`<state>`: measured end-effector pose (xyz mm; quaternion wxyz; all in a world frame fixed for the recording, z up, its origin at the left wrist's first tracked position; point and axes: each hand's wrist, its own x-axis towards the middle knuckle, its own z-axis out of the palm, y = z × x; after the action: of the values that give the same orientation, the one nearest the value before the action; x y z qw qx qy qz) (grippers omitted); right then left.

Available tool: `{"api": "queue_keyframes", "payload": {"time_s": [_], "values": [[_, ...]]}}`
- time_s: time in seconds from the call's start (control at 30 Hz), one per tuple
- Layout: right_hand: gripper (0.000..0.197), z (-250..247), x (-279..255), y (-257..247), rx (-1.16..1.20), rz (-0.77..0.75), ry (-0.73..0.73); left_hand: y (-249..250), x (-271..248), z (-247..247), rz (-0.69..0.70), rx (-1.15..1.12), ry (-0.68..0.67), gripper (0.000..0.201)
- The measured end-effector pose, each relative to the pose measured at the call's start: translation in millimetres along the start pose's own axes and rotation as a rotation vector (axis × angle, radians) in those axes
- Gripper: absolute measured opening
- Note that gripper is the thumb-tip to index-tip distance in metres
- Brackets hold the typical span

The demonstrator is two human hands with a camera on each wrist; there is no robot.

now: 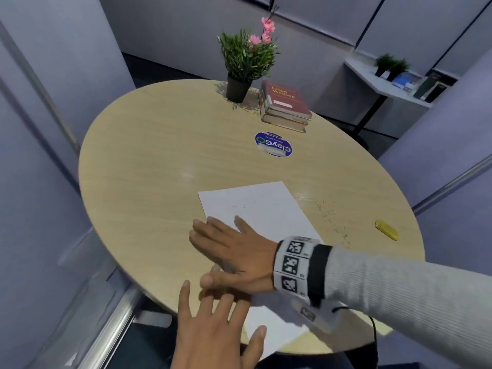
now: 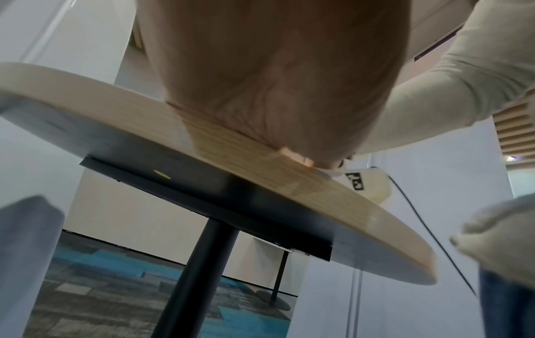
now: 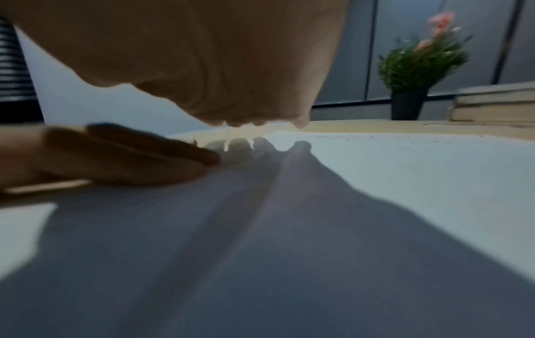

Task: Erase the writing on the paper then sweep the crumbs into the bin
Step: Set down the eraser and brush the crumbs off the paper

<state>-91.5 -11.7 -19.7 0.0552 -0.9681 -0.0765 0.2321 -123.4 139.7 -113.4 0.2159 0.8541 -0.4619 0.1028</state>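
Head view: a round worktop (image 1: 149, 155) with pale wood-grain laminate stands in a room enclosed by light grey partition panels (image 1: 66, 62); a white sheet of paper (image 1: 261, 206) lies on its near half, the near end overhanging the worktop edge; the paper carries a few small dark specks, and more crumbs (image 1: 328, 209) are scattered on the bare laminate to its right; a yellow eraser (image 1: 386, 230) lies further right, near the worktop rim, apart from both hands; the right hand (image 1: 239, 251) rests flat on the left part of the paper, grip open, fingers straight and spread, holding nothing; the left hand (image 1: 213, 331) lies at the near edge of the worktop, grip open, fingers extended onto the paper, holding nothing; no bin is in view. At the far side stand a potted plant (image 1: 245, 62) with pink flowers in a black pot and a stack of books (image 1: 285, 105), with a round blue sticker (image 1: 273, 144) between them and the paper; a white side shelf (image 1: 372, 78) with smaller plants stands beyond. Left wrist view: the worktop sits on a black central column (image 2: 199, 269) over blue and grey patterned carpet (image 2: 95, 285). Right wrist view: the hand's shadow covers the near paper.
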Motion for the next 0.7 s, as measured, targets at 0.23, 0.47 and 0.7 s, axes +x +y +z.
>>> {"api": "queue_keyframes", "payload": {"time_s": [0.23, 0.47, 0.7], "values": [[0.103, 3.9, -35.1, 88.0, 0.139, 0.724, 0.058, -2.1, -3.4, 2.8, -0.004, -0.066, 0.044, 0.058], [0.081, 1.1, 19.5, 1.7, 0.028, 0.061, 0.070, -0.8, -1.0, 1.0, -0.047, -0.011, -0.085, 0.065], [0.091, 1.0, -31.7, 117.0, 0.159, 0.779, 0.105, -2.0, -3.5, 3.2, -0.033, 0.002, 0.040, 0.058]]}}
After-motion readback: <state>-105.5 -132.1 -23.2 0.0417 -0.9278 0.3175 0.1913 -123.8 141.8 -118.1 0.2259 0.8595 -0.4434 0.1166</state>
